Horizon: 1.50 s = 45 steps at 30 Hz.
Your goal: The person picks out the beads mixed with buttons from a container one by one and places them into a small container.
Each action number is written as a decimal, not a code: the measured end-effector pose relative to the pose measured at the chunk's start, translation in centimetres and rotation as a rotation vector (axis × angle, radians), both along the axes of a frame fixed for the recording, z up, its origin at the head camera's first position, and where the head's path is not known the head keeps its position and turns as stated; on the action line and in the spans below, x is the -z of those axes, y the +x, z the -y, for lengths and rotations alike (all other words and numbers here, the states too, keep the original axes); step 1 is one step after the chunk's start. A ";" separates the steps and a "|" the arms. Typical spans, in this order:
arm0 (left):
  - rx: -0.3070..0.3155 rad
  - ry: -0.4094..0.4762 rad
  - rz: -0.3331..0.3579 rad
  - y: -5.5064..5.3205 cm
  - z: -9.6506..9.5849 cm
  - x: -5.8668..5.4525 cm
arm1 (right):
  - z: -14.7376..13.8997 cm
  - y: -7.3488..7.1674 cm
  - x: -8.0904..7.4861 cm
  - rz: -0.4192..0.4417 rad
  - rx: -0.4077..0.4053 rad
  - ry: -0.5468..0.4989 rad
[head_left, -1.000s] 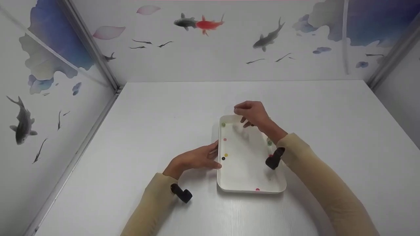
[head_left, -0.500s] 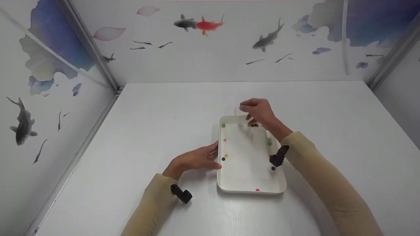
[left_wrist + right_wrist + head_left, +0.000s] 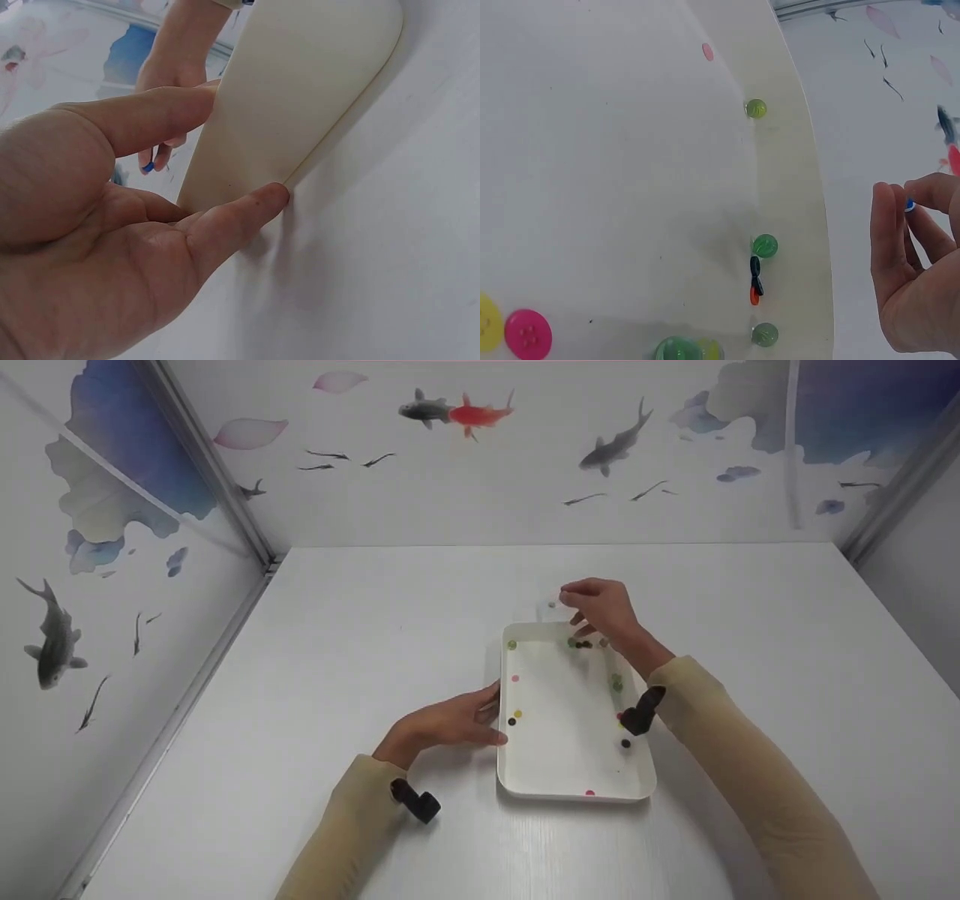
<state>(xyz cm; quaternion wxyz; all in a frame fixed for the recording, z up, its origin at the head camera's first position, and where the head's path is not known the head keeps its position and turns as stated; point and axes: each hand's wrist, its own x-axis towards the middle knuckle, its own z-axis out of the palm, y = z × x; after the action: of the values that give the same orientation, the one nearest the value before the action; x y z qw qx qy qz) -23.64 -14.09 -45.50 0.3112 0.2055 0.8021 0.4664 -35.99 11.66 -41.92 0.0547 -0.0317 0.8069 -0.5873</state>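
Observation:
My left hand (image 3: 450,724) holds the left side of a white rectangular tray (image 3: 555,797). In the left wrist view, its thumb lies on the rim and a fingertip is at the tray's base edge. My right hand (image 3: 606,607) is raised over the tray's far right corner. It pinches a small blue-and-white piece (image 3: 910,204) between thumb and finger; the fingers partly hide the piece. Just left of this hand, behind the tray, is a clear container (image 3: 553,613) with a small round thing showing at it.
Green glass marbles (image 3: 765,246), a pink button (image 3: 528,334), a yellow button (image 3: 487,322) and black-and-orange pieces (image 3: 755,281) lie along the tray's edges. A white tabletop (image 3: 375,615) surrounds the tray. Fish-printed panels (image 3: 480,495) enclose the table's back and sides.
My right hand has moved right and slightly away from me, uncovering the clear container, dark pieces and a green marble by the far wall. My left hand and the tray stay in place.

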 end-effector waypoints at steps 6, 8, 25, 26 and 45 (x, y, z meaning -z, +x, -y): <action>0.012 0.023 0.000 -0.1 0.0 0.0 | -0.4 -0.4 0.0 -0.001 0.017 0.002; 0.006 0.008 -0.003 -0.1 0.0 0.0 | -0.5 -0.5 0.0 -0.001 0.031 0.000; -0.005 0.006 0.024 0.0 -0.1 0.0 | -0.7 -0.9 0.4 0.050 0.070 0.043; -0.009 -0.001 0.023 0.0 -0.1 0.0 | -0.7 -0.8 0.4 0.049 0.071 0.045; -0.035 -0.060 0.013 0.0 -0.2 0.0 | -0.2 0.3 1.2 -0.015 0.113 0.007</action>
<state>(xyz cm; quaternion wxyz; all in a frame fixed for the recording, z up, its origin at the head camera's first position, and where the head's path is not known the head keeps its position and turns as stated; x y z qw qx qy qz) -23.63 -13.89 -45.46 0.3145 0.1790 0.8172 0.4486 -35.67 11.85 -43.08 0.0155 0.0099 0.8099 -0.5863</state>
